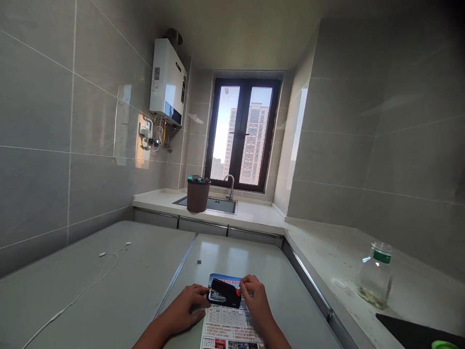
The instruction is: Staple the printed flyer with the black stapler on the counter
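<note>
A black stapler (225,295) with an orange-red part at its right end lies on a printed leaflet (225,329). My left hand (183,310) has its fingertips against the stapler's left end, holding it from that side. With thumb and fingers pinched, my right hand (256,298) grips the stapler at the orange-red part. Both hands are low over the pale table board, and the right one covers part of the leaflet's edge. Beyond them lies a small dark piece (199,262), too small to name for certain.
A white cable (78,295) runs over the board at left. On the right counter stand a glass jar (376,276) and, near it, a clear lid-like disc (339,282). A brown bin (198,196) stands by the sink (221,205), in front of the window.
</note>
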The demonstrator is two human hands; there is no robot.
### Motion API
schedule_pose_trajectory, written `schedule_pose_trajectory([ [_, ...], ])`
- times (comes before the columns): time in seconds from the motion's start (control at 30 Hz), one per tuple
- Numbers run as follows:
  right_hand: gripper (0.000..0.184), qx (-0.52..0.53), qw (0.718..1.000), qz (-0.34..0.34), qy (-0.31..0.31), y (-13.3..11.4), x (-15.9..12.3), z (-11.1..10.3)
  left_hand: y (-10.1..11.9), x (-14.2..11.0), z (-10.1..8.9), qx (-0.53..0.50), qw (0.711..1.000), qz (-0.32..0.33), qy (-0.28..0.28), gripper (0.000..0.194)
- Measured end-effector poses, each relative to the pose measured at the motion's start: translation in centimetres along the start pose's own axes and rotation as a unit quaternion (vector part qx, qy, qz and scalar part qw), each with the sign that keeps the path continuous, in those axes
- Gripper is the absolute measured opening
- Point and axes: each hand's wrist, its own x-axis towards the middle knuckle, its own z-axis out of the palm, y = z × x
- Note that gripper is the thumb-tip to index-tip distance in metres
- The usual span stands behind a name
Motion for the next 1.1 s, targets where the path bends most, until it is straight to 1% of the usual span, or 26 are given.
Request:
schedule_pose_trajectory([
  [0.13,0.054,0.015,0.999,0.027,0.016,0.6,0.1,0.5,-0.5,0.1,0.3,0.006,1.000,0.003,0.003,0.028],
  [0.27,0.049,0.020,0.999,0.042,0.016,1.5,0.2,0.8,-0.3,0.0,0.1,0.001,1.000,-0.008,0.004,0.027],
  [0.43,0.043,-0.004,0.999,0.040,0.019,2.1,0.4,1.2,0.1,-0.1,-0.1,-0.044,0.998,-0.052,0.005,0.024],
  [0.57,0.043,-0.026,0.998,0.041,0.030,2.1,0.5,1.8,-0.1,-0.1,0.0,-0.063,0.995,-0.082,0.000,0.027],
  [0.67,0.045,-0.036,0.998,0.041,0.041,2.1,0.6,2.2,-0.4,-0.1,0.0,-0.077,0.994,-0.079,0.011,0.030],
  [0.77,0.049,-0.038,0.998,0.035,0.042,1.6,0.6,2.0,-1.1,-0.1,0.3,-0.089,0.993,-0.071,0.017,0.032],
  [0.83,0.047,-0.029,0.999,0.016,0.035,0.9,0.5,1.6,-1.5,-0.2,0.5,-0.095,0.992,-0.076,0.017,0.032],
  [0.87,0.041,-0.023,0.999,0.005,0.025,0.6,0.4,1.5,-1.6,-0.1,0.6,-0.097,0.992,-0.079,0.021,0.030],
  [0.93,0.021,-0.022,1.000,-0.016,-0.011,0.1,0.0,1.4,-1.5,0.0,0.8,-0.094,0.992,-0.078,0.037,0.026],
  [0.97,0.023,-0.029,0.999,-0.023,-0.034,0.0,-0.3,1.4,-1.4,0.2,0.8,-0.091,0.992,-0.071,0.045,0.022],
  [1.03,0.040,-0.052,0.996,-0.019,-0.068,0.2,-0.8,1.8,-1.0,0.5,0.7,-0.095,0.993,-0.046,0.053,0.014],
  [1.1,0.044,-0.067,0.995,0.000,-0.079,0.5,-1.2,2.4,-0.5,0.8,0.5,-0.118,0.991,-0.018,0.060,0.019],
])
